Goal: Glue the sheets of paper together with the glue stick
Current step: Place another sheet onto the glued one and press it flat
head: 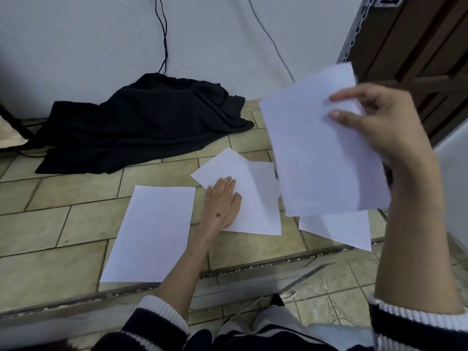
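While your right hand (379, 122) pinches one sheet (321, 148) up high and your left hand (221, 202) presses flat on the floor papers (253, 198), you now need the glue stick.

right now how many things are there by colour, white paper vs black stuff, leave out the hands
White sheets of paper: 5 (held sheet, left floor sheet, angled sheet, sheet under it, sheet at right)
Black cloth: 1
Black cable: 1
Total: 7
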